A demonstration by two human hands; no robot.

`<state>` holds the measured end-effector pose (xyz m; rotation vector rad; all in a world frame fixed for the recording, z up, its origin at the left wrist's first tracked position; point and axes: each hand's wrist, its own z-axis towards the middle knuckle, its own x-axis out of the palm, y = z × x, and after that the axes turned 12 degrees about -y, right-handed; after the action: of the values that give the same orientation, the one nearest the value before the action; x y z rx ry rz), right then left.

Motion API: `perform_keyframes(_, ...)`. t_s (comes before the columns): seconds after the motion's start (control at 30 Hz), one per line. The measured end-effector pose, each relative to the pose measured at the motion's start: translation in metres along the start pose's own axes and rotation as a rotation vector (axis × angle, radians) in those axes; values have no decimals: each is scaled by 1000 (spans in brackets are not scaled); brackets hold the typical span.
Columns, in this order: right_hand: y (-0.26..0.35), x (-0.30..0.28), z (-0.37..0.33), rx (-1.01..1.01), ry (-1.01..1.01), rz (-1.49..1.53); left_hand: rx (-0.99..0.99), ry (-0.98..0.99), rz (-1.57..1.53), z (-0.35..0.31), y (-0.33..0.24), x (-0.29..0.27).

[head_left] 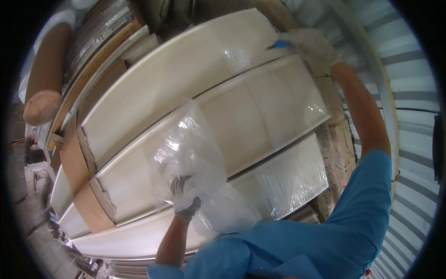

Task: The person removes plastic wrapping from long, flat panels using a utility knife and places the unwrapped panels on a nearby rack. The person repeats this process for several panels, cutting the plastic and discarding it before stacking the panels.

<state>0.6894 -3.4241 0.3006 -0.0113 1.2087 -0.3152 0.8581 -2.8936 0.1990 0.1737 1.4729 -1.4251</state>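
My left hand (186,197), in a pale work glove, is closed on a bunched sheet of clear plastic film (188,156). The film hangs across the middle and near panels. At the upper right, my gloved right hand (317,49) is blurred by motion. A small blue-handled knife (281,44) sticks out of it, its thin dark tip pointing left over the end of the far panel (186,60). Three long cream panels lie side by side: the far one, the middle panel (241,121) and the near panel (292,179). Clear wrap shows around their right ends.
A brown cardboard strip (76,158) crosses the panels' left ends. Beyond it lie a large brown roll (49,69) and stacked boards (100,56). A rough brick ledge (341,144) and corrugated metal wall (411,116) bound the right side.
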Motion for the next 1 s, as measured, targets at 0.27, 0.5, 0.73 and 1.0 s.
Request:
perform_keyframes(0.27, -8, 42, 17, 145, 63, -268, 38, -30, -29, -14, 29, 13)
perform_keyframes(0.5, -54, 52, -9, 247, 775, -684, 53, -97, 44, -11, 22, 11)
perform_keyframes(0.73, 12, 8, -28, 29, 30, 170, -228, -8, -142, -4, 7, 3)
perform_keyframes(1.0, 122, -4, -46, -213, 143, 42, 38, -47, -21, -14, 29, 11)
